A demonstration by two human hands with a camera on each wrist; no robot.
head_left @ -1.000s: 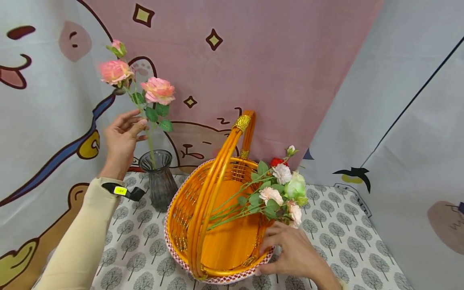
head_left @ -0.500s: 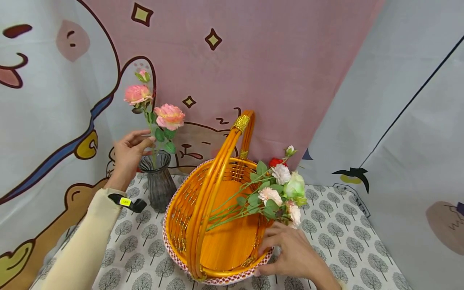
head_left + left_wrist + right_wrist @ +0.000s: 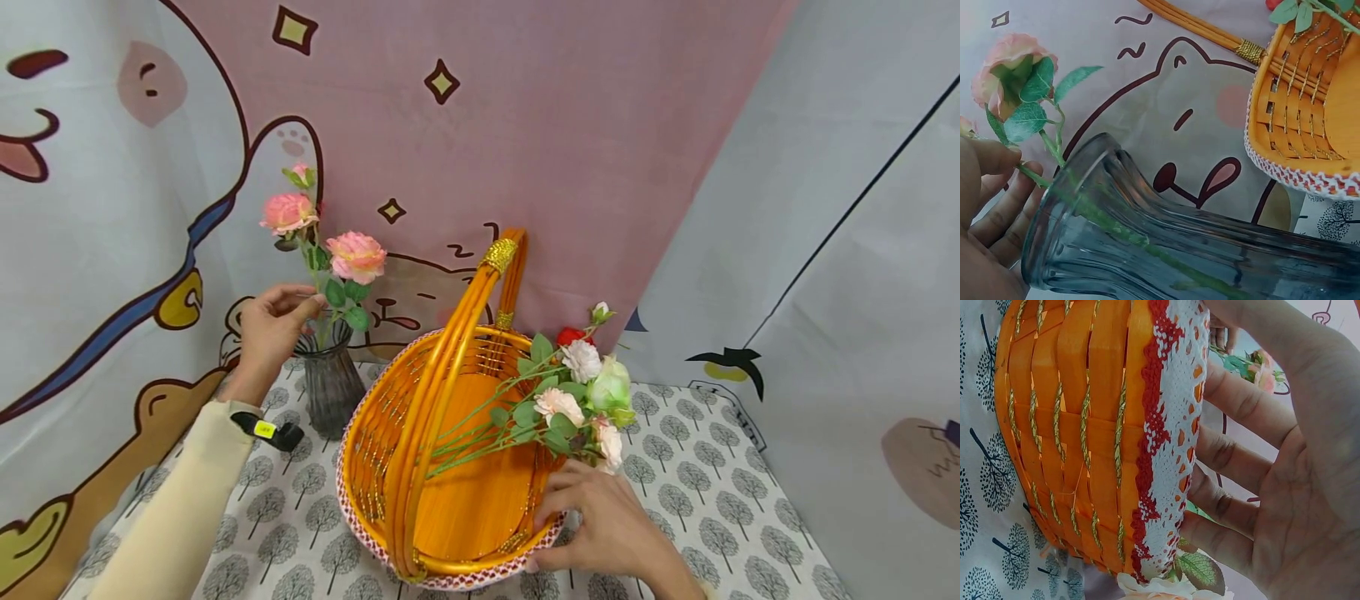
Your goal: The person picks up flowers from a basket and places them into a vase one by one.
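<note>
My left hand (image 3: 273, 332) pinches the stem of an artificial pink rose spray (image 3: 357, 257) between thumb and fingers, just above the mouth of a ribbed grey glass vase (image 3: 332, 396). Through the glass in the left wrist view, the green stem (image 3: 1175, 269) runs down inside the vase. At the near right side of an orange woven basket (image 3: 465, 517), my right hand (image 3: 603, 521) grips the rim. The right wrist view has its fingers reaching over the red-and-white lace trim (image 3: 1172, 425).
Several artificial flowers (image 3: 561, 406), white, peach, green and red, lie in the basket with their heads over its right rim. The tall basket handle (image 3: 450, 367) arches between the vase and these flowers. A cartoon-printed curtain (image 3: 600, 150) hangs behind the tree-print tablecloth (image 3: 697, 483).
My left hand has moved down and to the right with the pink rose spray, whose stem has sunk deeper into the vase. The right hand stays on the basket rim.
</note>
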